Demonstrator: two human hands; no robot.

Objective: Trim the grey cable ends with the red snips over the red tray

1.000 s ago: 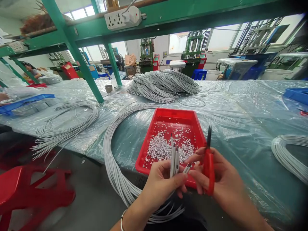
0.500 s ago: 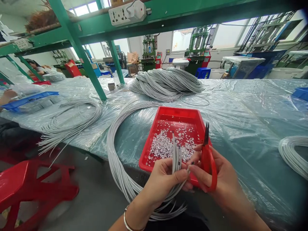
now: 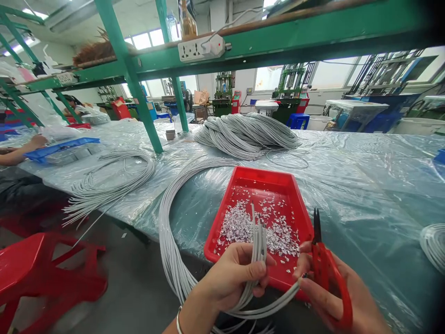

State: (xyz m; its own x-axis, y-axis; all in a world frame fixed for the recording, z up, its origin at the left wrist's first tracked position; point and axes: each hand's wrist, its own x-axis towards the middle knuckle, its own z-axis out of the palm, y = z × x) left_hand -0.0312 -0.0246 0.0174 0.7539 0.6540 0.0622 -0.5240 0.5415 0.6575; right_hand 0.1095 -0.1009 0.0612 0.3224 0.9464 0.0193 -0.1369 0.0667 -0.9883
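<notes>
My left hand (image 3: pixel 231 276) is closed around a bundle of thin grey cables (image 3: pixel 258 243), whose ends stick up above the thumb. In my right hand (image 3: pixel 351 290) is a pair of red-handled scissors (image 3: pixel 325 266), with the dark blades pointing up. The thumb and fingertips of that hand also pinch the ends of a few grey cables (image 3: pixel 283 302), bent out to the right of the bundle. Behind both hands stands a red tray (image 3: pixel 266 172) holding many small silvery scraps (image 3: pixel 236 225). The bundle's long loop (image 3: pixel 170 213) curves leftward over the table edge.
A large pile of grey cables (image 3: pixel 246 134) lies behind the tray. Smaller coils rest left (image 3: pixel 139 174) and right (image 3: pixel 434 243). A green shelf frame (image 3: pixel 142 106) rises from the plastic-covered table. At left are a red stool (image 3: pixel 38 264), a blue tray (image 3: pixel 62 147) and another person's arm (image 3: pixel 21 153).
My right hand has moved right and down, away from my left hand, drawing a few cable ends out from the bundle. The view has tilted up slightly.
</notes>
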